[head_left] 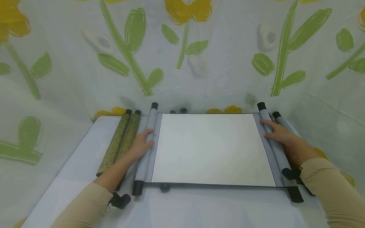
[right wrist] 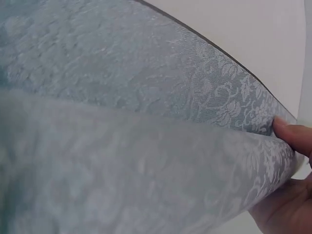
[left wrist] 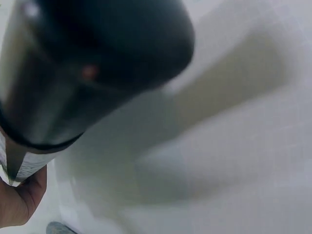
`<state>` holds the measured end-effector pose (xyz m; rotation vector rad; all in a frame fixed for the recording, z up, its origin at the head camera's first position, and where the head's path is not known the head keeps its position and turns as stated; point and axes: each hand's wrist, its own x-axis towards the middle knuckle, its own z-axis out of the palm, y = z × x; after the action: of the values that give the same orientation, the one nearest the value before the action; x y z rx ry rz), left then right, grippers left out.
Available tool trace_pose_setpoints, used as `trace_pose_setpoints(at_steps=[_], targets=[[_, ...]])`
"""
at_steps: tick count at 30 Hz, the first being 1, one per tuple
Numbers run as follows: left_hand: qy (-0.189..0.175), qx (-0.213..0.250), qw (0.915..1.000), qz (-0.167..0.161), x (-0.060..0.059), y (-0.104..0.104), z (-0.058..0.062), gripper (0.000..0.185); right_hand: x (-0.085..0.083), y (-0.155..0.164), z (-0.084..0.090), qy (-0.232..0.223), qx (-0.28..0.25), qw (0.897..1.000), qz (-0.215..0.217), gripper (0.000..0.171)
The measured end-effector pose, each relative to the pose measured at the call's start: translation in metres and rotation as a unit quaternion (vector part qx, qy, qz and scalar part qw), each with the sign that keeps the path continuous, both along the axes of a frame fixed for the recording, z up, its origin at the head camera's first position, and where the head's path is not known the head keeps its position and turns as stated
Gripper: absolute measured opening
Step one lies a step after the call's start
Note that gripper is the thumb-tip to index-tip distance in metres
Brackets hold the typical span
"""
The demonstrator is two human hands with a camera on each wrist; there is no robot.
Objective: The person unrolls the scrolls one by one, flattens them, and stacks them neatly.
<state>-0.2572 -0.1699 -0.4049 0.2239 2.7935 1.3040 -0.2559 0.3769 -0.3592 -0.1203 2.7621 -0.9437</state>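
Sleeves in beige come in from the bottom corners of the head view, both cut off by the frame edge. Nearest on the table (head_left: 71, 190) are black end knobs: one by the left wrist, one under the scroll's near edge, others by the right sleeve, partly hidden. Scroll (head_left: 211, 148) lies unrolled w/ a blank pale sheet facing up, grey brocade bands at both ends. Left hand (head_left: 141, 144) rests on the left roller (head_left: 146, 152), fingers curved over the top of it; left wrist view is mostly blur, a dark rounded cap fills the frame & only the heel of the hand shows, w/ a bit of patterned grey roll against it. Right hand (head_left: 278, 133) lies on the right roller (head_left: 271, 139), fingers look fairly straight from above; right wrist view shows a fingertip (right wrist: 287, 134) & thumb pinching the rolled brocade edge. Left of the scroll, 2 rolled gold-speckled scrolls (head_left: 121, 141) lie side by side, touching. Beyond the right hand another grey roll (head_left: 282, 122) is half hidden by the arm. Farther back, small dark knobs peek over the scroll's far edge, hard to make out. Flower-print cloth (head_left: 182, 57) backs everything; faint shapes show through it, can't tell what.
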Motion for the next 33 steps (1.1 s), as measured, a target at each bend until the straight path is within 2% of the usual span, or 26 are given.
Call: trace_pose_setpoints(at_steps=[8,16,21,27,33], targets=[[-0.006,0.003,1.0,0.002,-0.005,0.003,-0.004,0.049,-0.004,-0.001,-0.005,-0.002,0.02,1.0,0.021,0.069],[-0.068,0.051,0.9963,-0.015,-0.011,0.013,0.001,0.05,-0.01,0.007,-0.011,-0.011,0.052,0.999,0.003,0.068],[-0.08,0.031,0.9961,-0.017,-0.014,0.018,0.002,0.05,-0.012,0.011,-0.015,-0.013,0.078,0.997,-0.005,0.067],[-0.075,0.015,0.9966,-0.031,-0.015,0.022,0.006,0.051,-0.009,0.013,-0.019,0.0,0.107,0.994,-0.011,0.061],[-0.087,0.001,0.9959,-0.024,-0.016,0.02,-0.005,0.05,-0.006,0.012,-0.032,0.003,0.126,0.992,-0.02,0.058]])
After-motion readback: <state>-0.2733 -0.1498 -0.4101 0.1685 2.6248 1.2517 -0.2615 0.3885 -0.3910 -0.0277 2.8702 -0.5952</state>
